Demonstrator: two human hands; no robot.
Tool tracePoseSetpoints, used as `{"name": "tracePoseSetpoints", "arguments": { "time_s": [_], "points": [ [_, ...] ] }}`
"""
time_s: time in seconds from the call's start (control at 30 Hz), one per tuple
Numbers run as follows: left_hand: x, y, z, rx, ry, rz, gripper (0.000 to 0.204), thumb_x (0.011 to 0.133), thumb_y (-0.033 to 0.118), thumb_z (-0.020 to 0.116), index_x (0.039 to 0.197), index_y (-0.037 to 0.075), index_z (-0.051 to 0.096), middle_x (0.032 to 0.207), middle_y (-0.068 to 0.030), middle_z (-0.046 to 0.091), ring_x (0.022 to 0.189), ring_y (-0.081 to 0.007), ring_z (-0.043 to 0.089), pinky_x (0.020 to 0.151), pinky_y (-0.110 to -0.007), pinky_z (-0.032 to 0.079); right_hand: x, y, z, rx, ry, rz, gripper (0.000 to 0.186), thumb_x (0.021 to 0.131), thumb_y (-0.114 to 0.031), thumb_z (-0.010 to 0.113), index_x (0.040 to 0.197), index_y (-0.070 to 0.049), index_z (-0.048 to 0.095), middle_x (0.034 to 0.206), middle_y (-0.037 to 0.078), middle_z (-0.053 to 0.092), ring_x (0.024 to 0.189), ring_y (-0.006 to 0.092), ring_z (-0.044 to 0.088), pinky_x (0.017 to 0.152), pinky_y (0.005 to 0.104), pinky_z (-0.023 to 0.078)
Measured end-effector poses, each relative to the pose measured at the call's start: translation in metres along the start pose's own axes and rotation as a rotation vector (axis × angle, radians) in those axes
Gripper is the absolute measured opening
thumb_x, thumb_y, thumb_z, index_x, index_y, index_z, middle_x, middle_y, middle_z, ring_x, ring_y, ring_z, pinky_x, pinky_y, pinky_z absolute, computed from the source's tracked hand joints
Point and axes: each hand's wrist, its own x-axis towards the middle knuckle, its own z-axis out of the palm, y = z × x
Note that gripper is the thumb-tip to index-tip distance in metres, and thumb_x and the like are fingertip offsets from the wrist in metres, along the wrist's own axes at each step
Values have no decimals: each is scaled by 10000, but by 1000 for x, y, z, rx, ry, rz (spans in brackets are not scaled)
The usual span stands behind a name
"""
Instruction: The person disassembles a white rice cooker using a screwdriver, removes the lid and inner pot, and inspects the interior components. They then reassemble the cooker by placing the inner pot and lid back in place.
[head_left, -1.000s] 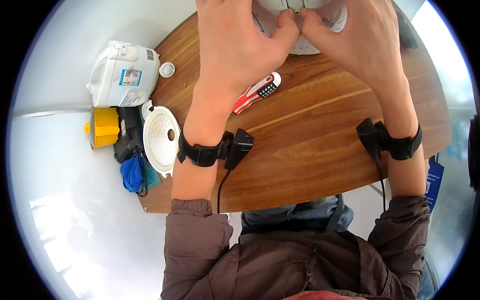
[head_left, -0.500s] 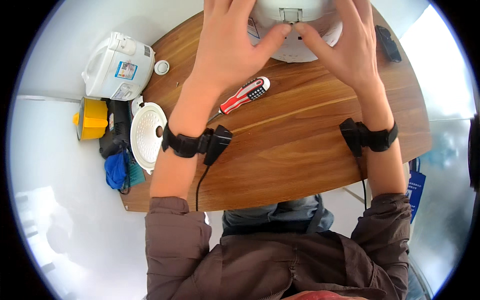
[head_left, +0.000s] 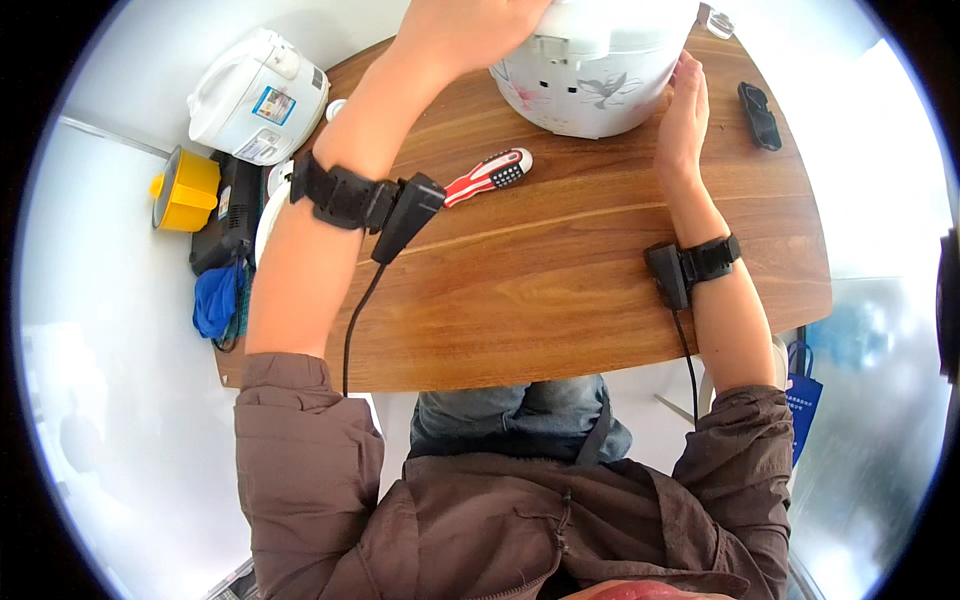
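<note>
At twelve o'clock on the wooden table (head_left: 560, 270), a white rice cooker with a flower print (head_left: 597, 70) is standing upright, and both hands are working on it. Left hand (head_left: 465, 30) is lying over the cooker's top at its eleven o'clock side, fingers curled onto the lid, apparently gripping it, though the picture's rim is cutting off the fingertips. Right hand (head_left: 683, 115) is pressing flat and unclenched against the cooker's wall at its three o'clock side, steadying rather than grasping. Handling this well probably means keeping that flat palm firm so the body is not sliding while the upper hand is working, and keeping the elbow clear of the red and white screwdriver (head_left: 490, 176) lying just beside the cooker at seven o'clock. Most of the lid is running out of view, so any latch or screw is not showing. A second white rice cooker (head_left: 262, 95) is sitting at ten o'clock off the table, its base partly hidden
</note>
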Motion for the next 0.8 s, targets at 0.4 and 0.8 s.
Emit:
{"name": "tracePoseSetpoints", "arguments": {
  "time_s": [0.4,0.8],
  "points": [
    [60,-4,16,209,-217,-405,480,838,374,653,1017,-60,760,982,-281,740,902,-403,743,797,-454,588,-20,-15,13,-83,-135,-189,619,1126,-411,371,1585,1,307,1582,160,378,1459,264,354,1211,402,264],
    [28,20,0,214,417,-230,440,895,327,691,1045,-80,617,844,-250,724,801,-426,716,738,-494,571,-8,-8,18,-104,-143,-280,899,1042,-630,465,1586,45,228,1519,221,428,1389,300,459,1161,423,352]
  ]
}}
